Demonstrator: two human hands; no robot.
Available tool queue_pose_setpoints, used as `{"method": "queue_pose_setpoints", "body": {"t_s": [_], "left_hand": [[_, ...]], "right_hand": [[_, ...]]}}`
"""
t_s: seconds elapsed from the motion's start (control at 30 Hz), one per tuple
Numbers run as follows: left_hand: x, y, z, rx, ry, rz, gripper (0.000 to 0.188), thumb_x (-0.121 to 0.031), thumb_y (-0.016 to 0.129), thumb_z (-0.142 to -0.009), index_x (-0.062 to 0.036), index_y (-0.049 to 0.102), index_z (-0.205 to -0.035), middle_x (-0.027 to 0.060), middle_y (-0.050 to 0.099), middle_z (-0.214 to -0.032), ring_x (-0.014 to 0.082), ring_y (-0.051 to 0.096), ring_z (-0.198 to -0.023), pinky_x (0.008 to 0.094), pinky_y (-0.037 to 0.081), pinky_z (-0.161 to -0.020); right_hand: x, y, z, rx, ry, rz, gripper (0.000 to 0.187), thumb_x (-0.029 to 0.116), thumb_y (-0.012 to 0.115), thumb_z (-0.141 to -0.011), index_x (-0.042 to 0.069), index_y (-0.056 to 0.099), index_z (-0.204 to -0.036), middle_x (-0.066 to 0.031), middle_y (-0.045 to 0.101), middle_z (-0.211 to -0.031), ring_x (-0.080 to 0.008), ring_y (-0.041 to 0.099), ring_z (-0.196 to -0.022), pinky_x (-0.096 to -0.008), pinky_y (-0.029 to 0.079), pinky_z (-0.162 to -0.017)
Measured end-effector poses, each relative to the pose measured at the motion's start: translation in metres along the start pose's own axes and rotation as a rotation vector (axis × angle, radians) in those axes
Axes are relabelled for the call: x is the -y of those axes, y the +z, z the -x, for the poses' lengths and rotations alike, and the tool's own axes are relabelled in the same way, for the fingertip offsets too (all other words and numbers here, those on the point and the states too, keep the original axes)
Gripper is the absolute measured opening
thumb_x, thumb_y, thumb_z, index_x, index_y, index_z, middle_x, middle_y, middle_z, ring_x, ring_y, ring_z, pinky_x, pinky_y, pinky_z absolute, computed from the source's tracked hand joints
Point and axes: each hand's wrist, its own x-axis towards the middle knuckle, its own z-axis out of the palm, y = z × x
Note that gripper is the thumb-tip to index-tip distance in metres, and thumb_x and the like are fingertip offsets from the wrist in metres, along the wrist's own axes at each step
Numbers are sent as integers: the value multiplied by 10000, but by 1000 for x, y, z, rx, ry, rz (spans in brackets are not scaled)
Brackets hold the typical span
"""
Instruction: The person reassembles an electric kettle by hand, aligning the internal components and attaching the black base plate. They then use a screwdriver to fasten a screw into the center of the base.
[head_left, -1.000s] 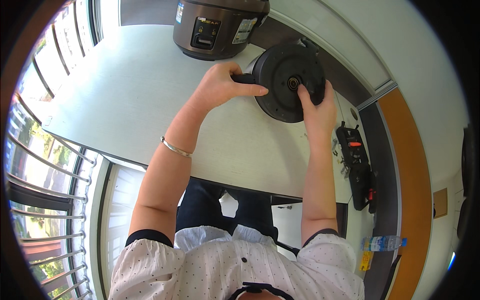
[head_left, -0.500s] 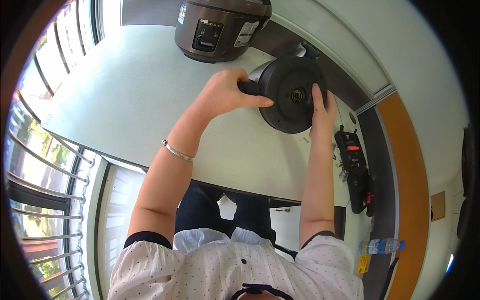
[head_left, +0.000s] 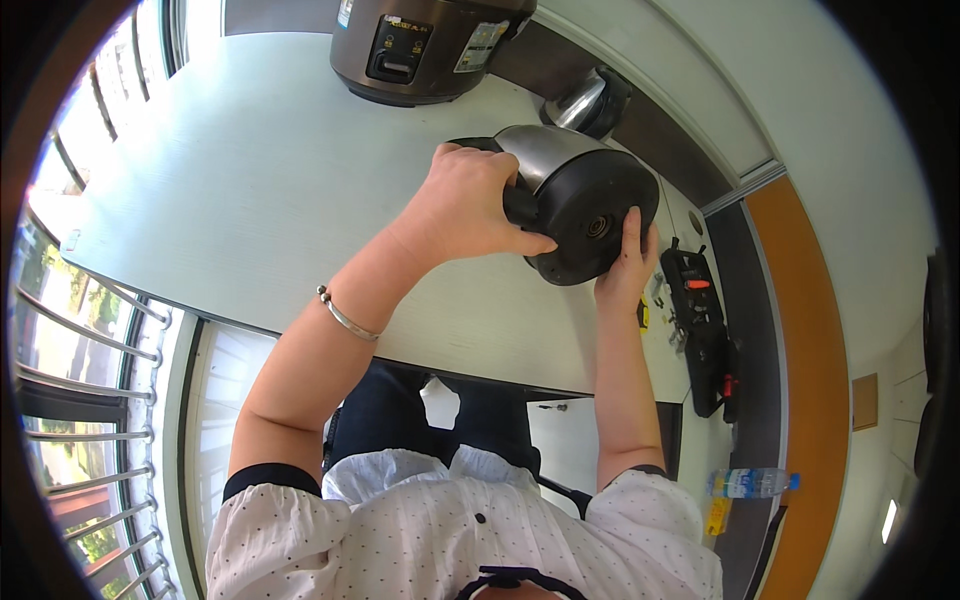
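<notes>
An electric kettle [head_left: 560, 152] with a brushed-metal body is tipped on its side above the table, its black underside and round centre connector facing me. My left hand [head_left: 465, 205] is wrapped round the black handle, with the thumb pressed against the edge of the base. On the other side, my right hand [head_left: 630, 265] grips the base's rim, fingertips lying on the underside. The kettle's spout and lid are out of sight.
A brown rice cooker [head_left: 430, 50] stands at the far edge of the white table [head_left: 250, 200]. Behind the kettle is a shiny metal-and-black vessel [head_left: 590, 100]. To the right lie an open black tool case [head_left: 690, 300], small loose metal parts and a water bottle [head_left: 752, 483].
The kettle has turned so its metal side shows and its underside faces me less squarely. It has moved slightly down in view, and both hands have kept hold of it.
</notes>
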Motion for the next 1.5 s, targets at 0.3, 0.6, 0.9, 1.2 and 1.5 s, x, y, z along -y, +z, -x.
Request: {"method": "queue_pose_setpoints", "body": {"t_s": [0.3,0.6,0.9,1.2,1.5], "left_hand": [[-3,15,10,-88,51,-6,625,-405,831,-484,0,549,-868,95,607,-684,280,600,-719,372,350,-889],[-11,15,12,-62,2,-24,774,-359,848,-502,-45,479,-1105,91,605,-730,272,591,-753,364,353,-897],[-9,17,12,-91,-36,-7,763,-310,835,-514,-89,474,-1149,85,604,-741,243,583,-725,359,317,-927],[-8,20,12,-115,-31,20,730,-303,836,-502,-98,505,-1120,67,592,-728,245,564,-701,362,301,-890],[-10,21,13,-98,4,-47,774,-343,835,-516,-74,479,-1149,59,577,-714,239,576,-734,374,297,-862]], "right_hand": [[-5,-3,2,10,30,-53,333,249,599,-915,21,541,-1150,-67,604,-1091,-162,583,-970,-300,482,-842],[-11,-6,3,-1,3,-79,344,252,594,-917,20,537,-1164,-62,606,-1093,-160,581,-975,-298,477,-843],[-14,-8,3,-5,-4,-70,342,239,606,-908,23,537,-1164,-70,608,-1105,-167,582,-993,-306,480,-872],[-15,-11,-1,42,39,-118,365,248,612,-901,37,514,-1181,-71,596,-1133,-181,577,-1019,-332,476,-887],[-14,-7,1,-31,125,-149,388,214,664,-867,25,523,-1176,-64,595,-1112,-159,573,-989,-296,473,-863]]}}
